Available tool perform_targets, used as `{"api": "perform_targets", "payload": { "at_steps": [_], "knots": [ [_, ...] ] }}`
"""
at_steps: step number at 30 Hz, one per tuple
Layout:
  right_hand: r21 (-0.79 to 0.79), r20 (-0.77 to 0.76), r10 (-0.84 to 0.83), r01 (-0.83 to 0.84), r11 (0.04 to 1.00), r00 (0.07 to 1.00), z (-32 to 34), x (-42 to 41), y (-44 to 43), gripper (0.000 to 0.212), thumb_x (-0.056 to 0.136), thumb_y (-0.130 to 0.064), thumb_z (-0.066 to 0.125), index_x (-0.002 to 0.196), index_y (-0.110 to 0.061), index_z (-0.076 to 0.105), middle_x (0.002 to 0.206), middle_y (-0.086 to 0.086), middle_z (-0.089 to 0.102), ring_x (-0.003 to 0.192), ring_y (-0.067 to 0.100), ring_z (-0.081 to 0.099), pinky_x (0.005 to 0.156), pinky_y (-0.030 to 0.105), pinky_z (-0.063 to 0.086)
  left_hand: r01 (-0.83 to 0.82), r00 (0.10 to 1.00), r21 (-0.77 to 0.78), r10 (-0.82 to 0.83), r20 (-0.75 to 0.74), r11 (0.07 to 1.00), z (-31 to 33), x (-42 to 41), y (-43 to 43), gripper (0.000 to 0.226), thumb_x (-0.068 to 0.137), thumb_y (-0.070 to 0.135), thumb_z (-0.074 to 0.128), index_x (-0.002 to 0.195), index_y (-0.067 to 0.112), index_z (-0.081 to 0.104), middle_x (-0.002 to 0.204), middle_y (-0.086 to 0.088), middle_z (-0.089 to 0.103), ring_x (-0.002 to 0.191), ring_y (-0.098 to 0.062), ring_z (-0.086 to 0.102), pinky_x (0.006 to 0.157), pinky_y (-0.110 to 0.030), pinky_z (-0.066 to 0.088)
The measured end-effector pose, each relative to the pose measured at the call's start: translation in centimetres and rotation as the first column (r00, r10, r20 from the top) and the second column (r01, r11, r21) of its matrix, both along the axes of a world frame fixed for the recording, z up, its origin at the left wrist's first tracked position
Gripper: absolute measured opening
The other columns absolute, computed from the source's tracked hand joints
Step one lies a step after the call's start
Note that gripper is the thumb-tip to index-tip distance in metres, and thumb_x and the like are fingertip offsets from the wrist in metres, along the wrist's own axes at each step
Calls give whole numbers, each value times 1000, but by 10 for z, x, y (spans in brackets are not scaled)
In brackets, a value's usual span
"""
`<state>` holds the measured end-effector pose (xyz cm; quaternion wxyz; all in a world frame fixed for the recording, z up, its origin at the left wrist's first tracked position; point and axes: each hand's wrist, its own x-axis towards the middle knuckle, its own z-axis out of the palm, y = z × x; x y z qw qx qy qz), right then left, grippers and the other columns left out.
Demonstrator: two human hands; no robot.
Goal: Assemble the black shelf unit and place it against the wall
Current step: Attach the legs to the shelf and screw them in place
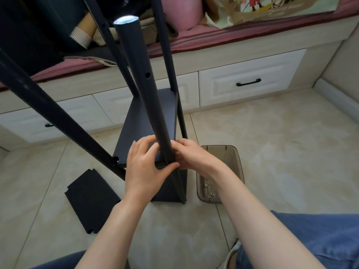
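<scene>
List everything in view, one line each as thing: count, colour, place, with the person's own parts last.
floor: one, beige tiles, throughout
shelf unit: one, black, partly built, standing on the floor, centre
near pole: one, black, centre, rising toward the camera
other poles: three, black, left and behind
loose panel: one, black, flat on the floor, left
tray: one, smoky clear, right of the unit, small fittings inside
drawers: several, white, black handles, along the back
cushion: one, pink, top
striped sleeve: one, top left
left hand: curled round the near pole's base
right hand: fingers pinching at the same pole
legs: blue jeans, bottom edge
</scene>
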<state>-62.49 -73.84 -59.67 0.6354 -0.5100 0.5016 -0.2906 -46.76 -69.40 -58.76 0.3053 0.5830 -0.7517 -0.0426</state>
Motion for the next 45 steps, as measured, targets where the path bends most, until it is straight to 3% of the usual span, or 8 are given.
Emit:
{"api": "perform_targets", "payload": {
  "at_steps": [5,8,12,16,19,27,34,45],
  "knots": [
    [16,119,20,-23,1000,993,-8,-4,0,40,103,-45,46,127,-16,56,98,0,70,101,18,69,92,39,56,-30,1000,139,31,-6,990,-2,3,0,69,81,55,70,141,26,50,141,4,58,143,-20,43,126,-49,7],
    [60,228,23,-37,997,974,-11,-14,0,38,103,-44,45,121,-16,63,105,5,75,103,19,71,93,39,56,2,994,88,-12,112,996,-5,1,6,71,89,65,44,147,24,50,150,3,52,149,-19,34,125,-52,8],
    [118,272,-53,21,993,961,-17,-48,-7,40,103,-43,44,118,-13,66,108,6,76,104,21,72,92,43,56,-11,985,47,3,174,999,-10,1,8,68,95,64,39,145,20,52,151,0,51,149,-21,34,124,-53,15],
    [228,61,-293,273,935,954,-53,-83,-12,30,101,-32,50,120,-12,63,95,5,78,89,20,75,87,40,57,-15,986,5,14,167,1000,-15,0,7,63,95,58,42,140,17,57,149,-2,53,147,-23,38,122,-53,20],
    [343,-116,-384,400,850,916,-92,-87,-8,23,100,-22,54,116,-9,64,86,4,78,80,20,75,73,34,58,-20,986,-22,24,166,1000,-19,0,6,60,95,56,44,137,16,59,148,-2,53,146,-23,39,121,-45,19],
    [395,-364,-301,439,807,881,-178,-63,-3,15,97,-5,52,107,1,62,95,18,71,68,25,63,57,28,49,-25,983,-119,46,178,993,-32,2,6,52,99,51,48,140,20,56,148,12,42,146,-20,39,121,-35,15],
    [264,-707,17,243,933,707,-205,-68,-13,33,99,-11,51,129,4,53,132,21,59,124,34,55,95,32,46,-29,986,-200,61,156,979,-39,0,3,55,101,55,44,139,18,57,144,13,42,141,-22,43,117,-37,22],
    [289,-793,237,5,957,561,-235,-63,-19,36,88,-9,65,123,-4,56,126,16,61,117,33,59,91,35,50,-41,986,-208,73,150,977,-41,-1,1,55,102,54,45,135,13,61,145,7,47,139,-21,45,116,-36,24]
  ]
}}
